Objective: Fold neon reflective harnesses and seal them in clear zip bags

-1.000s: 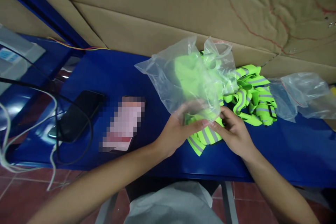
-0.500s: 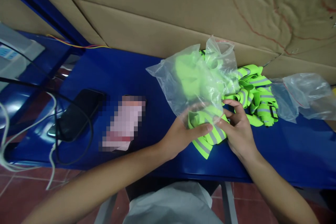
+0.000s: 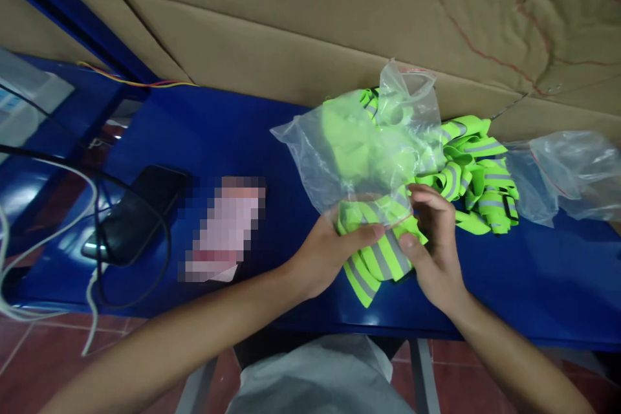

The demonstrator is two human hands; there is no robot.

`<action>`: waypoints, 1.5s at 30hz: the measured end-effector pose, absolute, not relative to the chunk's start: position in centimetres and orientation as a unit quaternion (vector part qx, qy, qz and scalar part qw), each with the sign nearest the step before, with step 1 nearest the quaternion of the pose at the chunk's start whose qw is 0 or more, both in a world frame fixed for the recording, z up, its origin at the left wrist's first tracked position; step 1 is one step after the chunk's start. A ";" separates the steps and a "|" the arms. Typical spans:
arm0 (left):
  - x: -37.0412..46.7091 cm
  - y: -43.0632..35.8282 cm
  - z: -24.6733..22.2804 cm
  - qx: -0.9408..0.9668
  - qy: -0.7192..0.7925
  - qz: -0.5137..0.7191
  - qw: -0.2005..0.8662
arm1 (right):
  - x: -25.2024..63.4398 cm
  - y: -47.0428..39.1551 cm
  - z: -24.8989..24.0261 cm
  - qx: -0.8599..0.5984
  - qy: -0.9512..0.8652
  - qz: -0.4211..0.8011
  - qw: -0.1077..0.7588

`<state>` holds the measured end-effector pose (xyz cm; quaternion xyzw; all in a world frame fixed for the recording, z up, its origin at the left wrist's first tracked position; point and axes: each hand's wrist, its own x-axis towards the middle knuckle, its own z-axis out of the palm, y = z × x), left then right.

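A folded bundle of neon-yellow reflective strap (image 3: 383, 255) with grey stripes lies between my two hands, partly inside the mouth of a clear zip bag (image 3: 310, 155). My left hand (image 3: 330, 249) grips the bundle from the left, thumb on top and fingers hidden beneath strap and plastic. On the other side, my right hand (image 3: 439, 252) has its thumb against the bundle's right edge by the bag's red zip line, its fingers curled behind. The bag lies over more yellow straps. A loose pile of reflective straps (image 3: 485, 174) with black buckles sits to the right.
The blue table (image 3: 233, 123) backs onto a cardboard wall (image 3: 291, 32). More clear bags (image 3: 577, 174) lie at the right. Toward the left are a blurred-out pink item (image 3: 226, 226), a black phone (image 3: 138, 213) and tangled white and black cables (image 3: 92, 207).
The strap bundle has come slightly toward me and left, showing more of its stripes. My right thumb has shifted lower along its edge. The view has shifted slightly.
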<state>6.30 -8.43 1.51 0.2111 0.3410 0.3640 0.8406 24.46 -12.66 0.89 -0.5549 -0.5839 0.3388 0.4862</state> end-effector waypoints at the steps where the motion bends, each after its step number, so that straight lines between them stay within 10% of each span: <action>1: 6.0 -8.3 1.8 0.208 0.346 0.371 0.836 | 24.6 -12.7 0.9 -0.548 -0.612 0.300 0.485; 20: 6.2 -8.1 0.2 0.185 0.262 0.354 0.878 | 23.9 -12.3 0.3 -0.466 -0.496 0.492 0.543; 29: 7.4 -9.4 0.9 0.177 0.226 0.404 0.869 | 23.4 -12.6 0.7 -0.577 -0.543 0.309 0.527; 45: 6.6 -8.5 1.2 0.169 0.304 0.407 0.844 | 22.6 -12.5 -0.5 -0.528 -0.542 0.363 0.544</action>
